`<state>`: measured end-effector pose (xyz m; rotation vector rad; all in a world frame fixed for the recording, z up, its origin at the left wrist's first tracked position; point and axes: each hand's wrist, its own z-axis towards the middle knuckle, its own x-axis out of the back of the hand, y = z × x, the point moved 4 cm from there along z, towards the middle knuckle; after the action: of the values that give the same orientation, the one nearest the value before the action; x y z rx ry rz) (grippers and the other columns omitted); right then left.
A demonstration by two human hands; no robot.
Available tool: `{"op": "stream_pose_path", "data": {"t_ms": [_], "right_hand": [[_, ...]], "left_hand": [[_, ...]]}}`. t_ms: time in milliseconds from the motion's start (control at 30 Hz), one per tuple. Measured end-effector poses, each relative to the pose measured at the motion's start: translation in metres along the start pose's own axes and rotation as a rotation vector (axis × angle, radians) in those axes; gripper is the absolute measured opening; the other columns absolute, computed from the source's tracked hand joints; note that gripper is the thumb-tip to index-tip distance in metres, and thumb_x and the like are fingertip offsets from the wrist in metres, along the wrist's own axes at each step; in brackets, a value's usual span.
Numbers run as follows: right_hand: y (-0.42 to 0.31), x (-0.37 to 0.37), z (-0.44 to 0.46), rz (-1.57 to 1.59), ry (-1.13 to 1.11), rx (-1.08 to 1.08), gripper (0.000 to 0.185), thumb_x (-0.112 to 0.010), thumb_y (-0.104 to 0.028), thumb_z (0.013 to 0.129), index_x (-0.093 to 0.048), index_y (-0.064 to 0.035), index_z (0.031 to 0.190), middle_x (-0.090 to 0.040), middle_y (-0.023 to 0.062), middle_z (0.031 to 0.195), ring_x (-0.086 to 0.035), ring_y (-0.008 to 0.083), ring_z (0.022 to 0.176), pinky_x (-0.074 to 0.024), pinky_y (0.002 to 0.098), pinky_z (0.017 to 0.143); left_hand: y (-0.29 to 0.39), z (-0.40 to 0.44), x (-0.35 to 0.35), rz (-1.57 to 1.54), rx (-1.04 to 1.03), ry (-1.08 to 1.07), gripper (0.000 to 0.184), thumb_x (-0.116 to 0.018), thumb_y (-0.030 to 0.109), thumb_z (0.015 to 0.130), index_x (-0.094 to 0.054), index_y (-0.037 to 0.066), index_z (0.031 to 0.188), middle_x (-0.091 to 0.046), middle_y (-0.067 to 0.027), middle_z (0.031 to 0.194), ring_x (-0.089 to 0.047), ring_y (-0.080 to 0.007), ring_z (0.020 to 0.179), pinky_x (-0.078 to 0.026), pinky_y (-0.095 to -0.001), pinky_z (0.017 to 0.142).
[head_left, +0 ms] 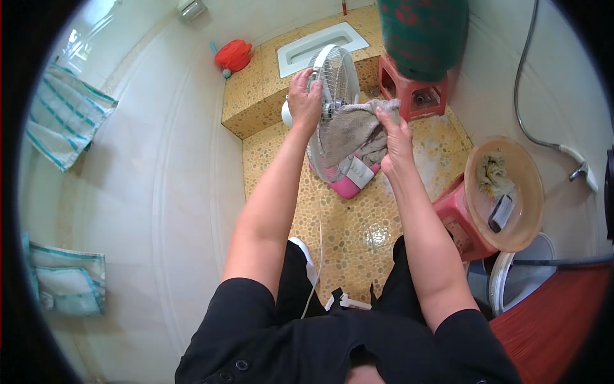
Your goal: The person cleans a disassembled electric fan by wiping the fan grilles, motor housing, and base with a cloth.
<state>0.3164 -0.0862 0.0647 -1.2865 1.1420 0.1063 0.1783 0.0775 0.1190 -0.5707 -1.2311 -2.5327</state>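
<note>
A white fan point(342, 73) with a round wire guard stands in front of me, its guard seen nearly edge-on. My left hand point(305, 101) is closed on the rim of the guard at its upper left. In my right hand point(398, 142) is a grey-beige cloth point(350, 128), pinched near its upper right corner. The cloth hangs against the guard and covers part of it. The fan's pink base point(346, 187) shows below, partly hidden by the cloth. A thin cord point(321, 233) runs along the floor towards my legs.
A squat toilet point(295, 59) lies on the raised step. A green container point(423, 32) stands on a red stool point(435, 96). At the right, a basin point(513, 230) with a cloth and brush sits on another stool. A shower hose point(521, 96) hangs on the wall.
</note>
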Motion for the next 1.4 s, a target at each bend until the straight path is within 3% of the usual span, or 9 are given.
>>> {"op": "stream_pose_path", "data": {"t_ms": [133,233,433,533,667,800,1000,1200,1400], "right_hand": [[-0.017,-0.001,0.001,-0.381,0.189,0.292,0.061,-0.073,-0.037,0.08,-0.051,0.0059,0.118,-0.062,0.0161,0.111,-0.058,0.0262,0.103,-0.0416,0.0364,0.093],[-0.036,-0.015,0.002,-0.449,0.111,0.465,0.06,-0.068,-0.045,0.083,-0.053,0.0018,0.117,-0.06,0.0185,0.11,-0.057,0.0286,0.101,-0.0415,0.037,0.09],[-0.04,-0.085,0.058,-0.667,0.18,0.897,0.041,-0.063,-0.041,0.087,-0.056,-0.013,0.116,-0.062,0.009,0.104,-0.057,0.0287,0.101,-0.04,0.0477,0.09],[-0.01,-0.123,0.07,-1.282,0.028,0.794,0.038,-0.06,-0.04,0.087,-0.057,-0.0209,0.12,-0.057,0.0067,0.114,-0.051,0.0291,0.112,-0.0366,0.0562,0.09],[0.02,-0.129,0.053,-1.529,-0.172,0.968,0.037,-0.059,-0.032,0.086,-0.058,-0.0252,0.123,-0.042,0.0019,0.134,-0.043,0.0334,0.119,-0.0375,0.0577,0.091],[0.013,-0.112,0.047,-1.479,-0.219,1.058,0.032,-0.059,-0.021,0.086,-0.063,-0.0209,0.117,-0.049,0.0034,0.123,-0.052,0.0299,0.103,-0.0463,0.0435,0.085],[0.001,-0.109,0.032,-1.548,-0.518,1.119,0.032,-0.057,-0.012,0.083,-0.06,-0.0121,0.115,-0.047,0.0068,0.118,-0.054,0.0302,0.1,-0.0529,0.0454,0.078],[-0.001,-0.132,0.052,-1.953,-0.404,1.176,0.025,-0.054,-0.012,0.084,-0.059,-0.0066,0.108,-0.048,0.0109,0.11,-0.06,0.032,0.088,-0.0563,0.0443,0.068],[-0.01,-0.138,0.082,-1.895,-0.383,1.007,0.018,-0.051,-0.013,0.086,-0.058,-0.0051,0.102,-0.05,0.014,0.107,-0.063,0.0337,0.09,-0.0556,0.0461,0.066]], "left_hand": [[0.013,-0.017,0.0,0.365,-0.238,-0.014,0.084,-0.075,0.033,0.07,-0.036,0.01,0.141,-0.038,-0.0184,0.142,-0.043,-0.0314,0.127,-0.035,-0.0367,0.106],[0.003,-0.02,0.008,0.28,-0.061,-0.057,0.104,-0.08,0.037,0.061,-0.025,0.013,0.146,-0.038,-0.02,0.141,-0.042,-0.0328,0.129,-0.034,-0.0376,0.107],[0.018,-0.016,0.003,0.321,0.131,-0.204,0.102,-0.079,0.033,0.058,-0.029,0.012,0.144,-0.047,-0.0209,0.134,-0.05,-0.0352,0.12,-0.041,-0.0392,0.1],[0.017,-0.015,0.008,0.336,0.158,-0.209,0.102,-0.081,0.034,0.058,-0.03,0.011,0.144,-0.049,-0.0217,0.132,-0.05,-0.036,0.12,-0.041,-0.0408,0.099],[0.014,-0.004,0.012,0.295,0.166,-0.179,0.089,-0.076,0.035,0.067,-0.034,0.009,0.141,-0.05,-0.0221,0.129,-0.051,-0.0373,0.118,-0.042,-0.0429,0.097],[0.011,-0.004,0.007,0.374,0.154,-0.219,0.078,-0.074,0.036,0.069,-0.041,0.008,0.134,-0.052,-0.0189,0.127,-0.052,-0.0357,0.117,-0.043,-0.0431,0.096],[0.019,-0.009,0.015,0.353,0.238,-0.288,0.074,-0.078,0.036,0.063,-0.05,0.007,0.125,-0.055,-0.0176,0.123,-0.054,-0.0341,0.114,-0.044,-0.0411,0.095],[0.019,-0.005,0.006,0.297,0.278,-0.243,0.085,-0.08,0.034,0.058,-0.044,0.011,0.131,-0.047,-0.0153,0.13,-0.05,-0.0328,0.119,-0.042,-0.0428,0.099],[0.02,-0.013,0.003,0.319,0.27,-0.265,0.102,-0.081,0.034,0.057,-0.031,0.016,0.144,-0.04,-0.0165,0.139,-0.047,-0.0349,0.123,-0.041,-0.0418,0.102]]}}
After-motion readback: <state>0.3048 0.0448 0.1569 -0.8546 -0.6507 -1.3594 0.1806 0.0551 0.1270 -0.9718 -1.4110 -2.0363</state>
